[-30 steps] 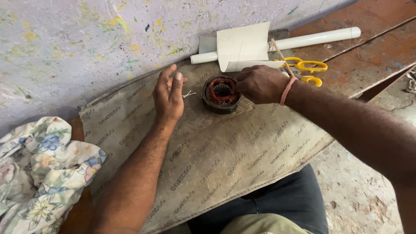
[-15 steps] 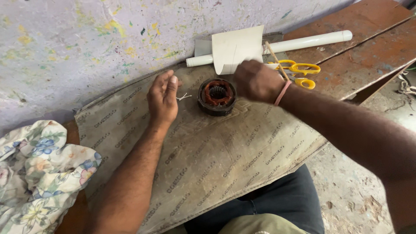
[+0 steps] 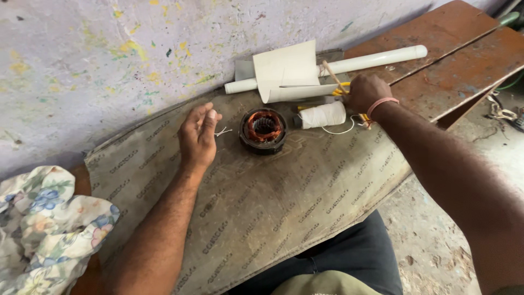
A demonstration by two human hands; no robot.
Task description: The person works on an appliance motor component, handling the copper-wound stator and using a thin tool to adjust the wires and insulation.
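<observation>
Head view: round motor stator with copper windings (image 3: 263, 129) sits on the brown printed sheet (image 3: 284, 207) covering the counter. Left hand (image 3: 197, 136), left of the stator, pinches a short white thread (image 3: 222, 131). Right hand (image 3: 367, 93) has left the stator since the earlier frame and now closes on the yellow-handled scissors (image 3: 349, 104), right of the stator. White thread spool (image 3: 323, 115) now uncovered, just right of the stator. White plastic pipe (image 3: 382, 59) and folded white paper (image 3: 286, 71) lie behind it.
</observation>
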